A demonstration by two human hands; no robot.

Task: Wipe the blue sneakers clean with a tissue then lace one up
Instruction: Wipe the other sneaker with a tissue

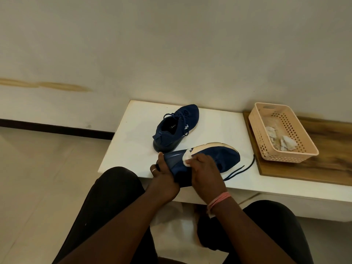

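The wiping step is in hand, judging by the layout. The near sneaker (pixel 209 159) is lying tipped on its side at the front of the white bench (pixel 133 130), pale sole turned away from the person, toe pointing right. The left hand (pixel 162 176) is gripping its heel end, fingers curled round the back. The right hand (pixel 204 168) is pinching a white tissue (pixel 187 159) and pressing it against the upper just below the sole edge; only a small wad of it is showing past the knuckles.

The second sneaker (pixel 175 128) is sitting upright farther back on the bench, apart from the first, and looks laced. A loose dark lace (pixel 242 169) is trailing on the bench just right of the held shoe, so this is probably the 1 to lace up.

The next move is probably calling for turning the shoe in the left-hand grip to reach unwiped faces, then dropping the tissue in the peach basket (pixel 310 151), where 2 crumpled wads (pixel 285 142) are already lying.

Hard to make out: the eyelet area, covered by the right hand; whether the lace is threaded at all; and how clean either shoe is.
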